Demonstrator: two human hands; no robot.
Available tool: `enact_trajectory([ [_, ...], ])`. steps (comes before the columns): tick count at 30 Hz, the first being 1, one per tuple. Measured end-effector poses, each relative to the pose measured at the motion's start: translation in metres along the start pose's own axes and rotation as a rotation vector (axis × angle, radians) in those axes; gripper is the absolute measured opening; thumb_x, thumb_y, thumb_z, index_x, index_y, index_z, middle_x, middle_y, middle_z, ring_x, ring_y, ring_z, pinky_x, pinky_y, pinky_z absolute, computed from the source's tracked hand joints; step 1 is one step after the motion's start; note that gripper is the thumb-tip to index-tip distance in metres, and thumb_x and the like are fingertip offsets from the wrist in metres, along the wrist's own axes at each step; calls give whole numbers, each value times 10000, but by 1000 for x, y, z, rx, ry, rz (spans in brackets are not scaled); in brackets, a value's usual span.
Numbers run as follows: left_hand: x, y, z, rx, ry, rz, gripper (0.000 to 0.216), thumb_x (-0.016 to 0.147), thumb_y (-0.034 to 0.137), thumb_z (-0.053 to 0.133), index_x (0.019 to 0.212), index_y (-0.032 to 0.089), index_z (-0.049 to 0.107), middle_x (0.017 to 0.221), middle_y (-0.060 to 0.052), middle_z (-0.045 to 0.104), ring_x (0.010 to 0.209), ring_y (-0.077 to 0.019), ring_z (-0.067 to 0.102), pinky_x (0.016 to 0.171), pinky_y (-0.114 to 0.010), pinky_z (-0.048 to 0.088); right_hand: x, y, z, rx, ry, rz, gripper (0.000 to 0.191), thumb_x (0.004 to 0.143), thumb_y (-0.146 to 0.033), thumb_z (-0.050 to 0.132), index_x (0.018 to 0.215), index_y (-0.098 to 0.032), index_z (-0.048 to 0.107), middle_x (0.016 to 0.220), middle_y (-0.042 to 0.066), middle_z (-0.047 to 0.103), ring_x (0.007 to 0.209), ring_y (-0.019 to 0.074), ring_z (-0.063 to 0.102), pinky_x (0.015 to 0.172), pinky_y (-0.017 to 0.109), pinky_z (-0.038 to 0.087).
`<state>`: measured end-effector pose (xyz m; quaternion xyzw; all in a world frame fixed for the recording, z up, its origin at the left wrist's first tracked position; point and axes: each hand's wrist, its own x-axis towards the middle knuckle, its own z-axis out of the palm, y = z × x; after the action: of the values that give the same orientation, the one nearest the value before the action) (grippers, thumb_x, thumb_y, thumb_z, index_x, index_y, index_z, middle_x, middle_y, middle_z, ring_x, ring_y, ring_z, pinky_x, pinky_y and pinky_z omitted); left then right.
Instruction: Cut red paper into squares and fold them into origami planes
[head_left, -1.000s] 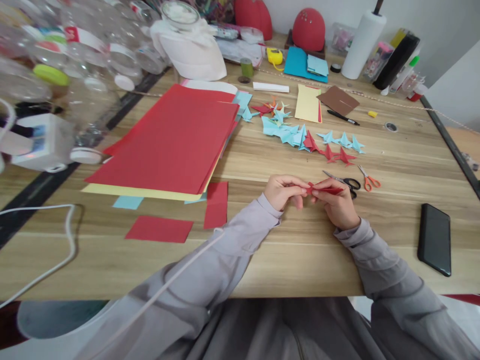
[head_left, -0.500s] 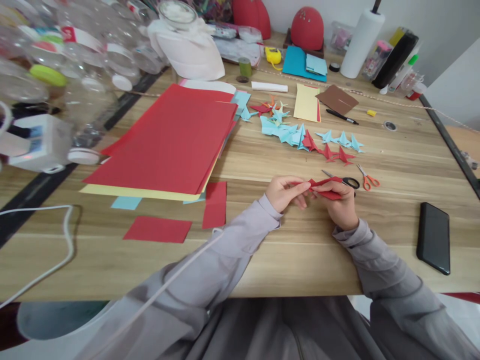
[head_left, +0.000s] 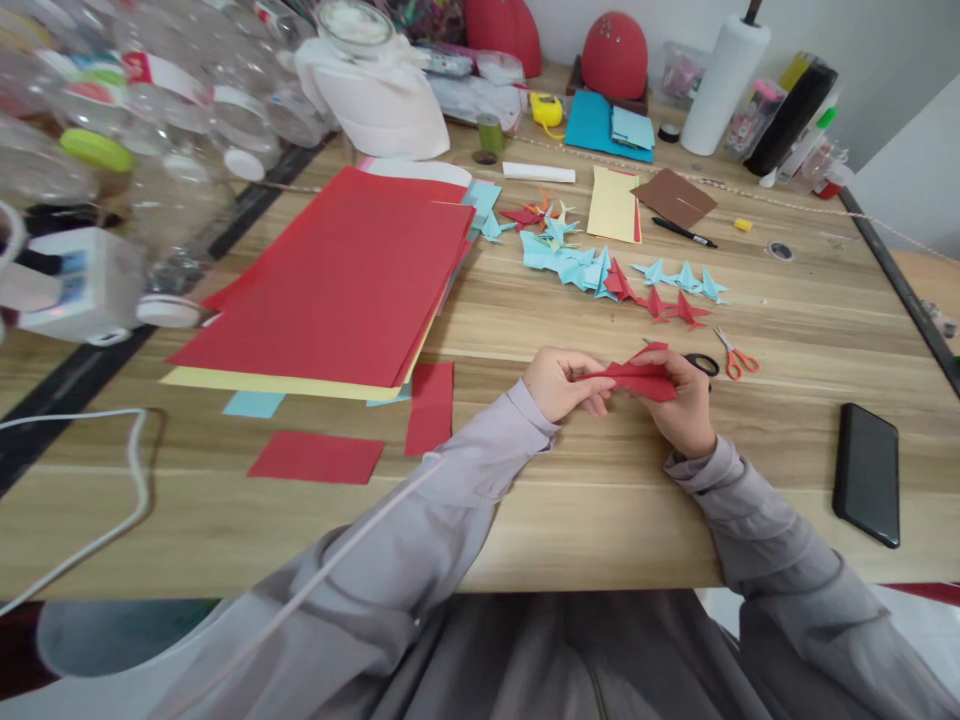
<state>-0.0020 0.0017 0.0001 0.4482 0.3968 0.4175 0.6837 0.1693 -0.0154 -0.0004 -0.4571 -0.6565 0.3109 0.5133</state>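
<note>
Between my two hands is a piece of folded red paper [head_left: 636, 378], raised above the table. My left hand [head_left: 562, 384] pinches its left tip between thumb and fingers. At the other end, my right hand [head_left: 684, 405] grips the wider folded part, covering some of it. Just behind the right hand lie black-handled scissors [head_left: 703, 366], partly hidden. Small orange-handled scissors [head_left: 738, 362] rest to their right. Farther back sit several folded red paper cranes [head_left: 667, 306] and light blue paper cranes [head_left: 686, 278].
A stack of large red sheets [head_left: 337, 280] covers the left side, with loose red rectangles [head_left: 316, 457] in front. A black phone [head_left: 867, 475] lies at the right. Plastic bottles [head_left: 172, 110] crowd the back left. A white cable [head_left: 135, 470] crosses the left front.
The red paper has been opened out, showing more of its folded flaps between the hands. My left hand has slid slightly left, away from the right fingers.
</note>
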Motion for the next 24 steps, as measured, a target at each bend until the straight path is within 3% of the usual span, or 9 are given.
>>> enact_trajectory([
  [8,0,6,-3,8,64,13,302,569,294,844,630,96,624,507,-20,644,367,-130,597,368,-207,493,3,10,-2,189,20,178,102,701,-236,716,799,-207,712,801,24,734,684,171,666,663,309,542],
  [12,2,5,-4,-16,88,12,303,567,288,841,633,100,612,501,-17,641,354,-134,588,358,-221,493,4,18,-7,253,90,224,199,800,-279,595,971,-233,687,895,29,721,745,170,663,660,296,529],
  [16,1,0,-3,25,69,32,257,595,250,824,632,96,623,502,-16,638,362,-126,590,368,-210,491,4,11,-7,70,89,121,466,825,-368,610,1266,-267,499,1131,71,652,954,204,649,771,339,531],
  [19,0,-3,-3,92,34,43,208,631,226,797,629,95,635,478,-16,627,373,-119,593,381,-197,487,3,3,-5,-211,1,-57,657,724,-398,747,1299,-250,467,1245,114,589,1108,266,590,918,430,482],
  [21,-2,-3,-2,125,17,44,200,639,226,790,620,97,638,461,-19,621,377,-119,594,393,-198,492,2,1,-4,-372,-63,-126,568,712,-402,765,1211,-232,554,1136,108,647,1077,286,601,960,475,443],
  [24,-3,-2,-1,113,29,40,214,595,228,814,628,100,646,448,-21,621,375,-124,592,392,-200,486,1,0,-3,-389,-92,-67,414,722,-393,764,1079,-219,645,874,57,705,858,243,661,891,450,474],
])
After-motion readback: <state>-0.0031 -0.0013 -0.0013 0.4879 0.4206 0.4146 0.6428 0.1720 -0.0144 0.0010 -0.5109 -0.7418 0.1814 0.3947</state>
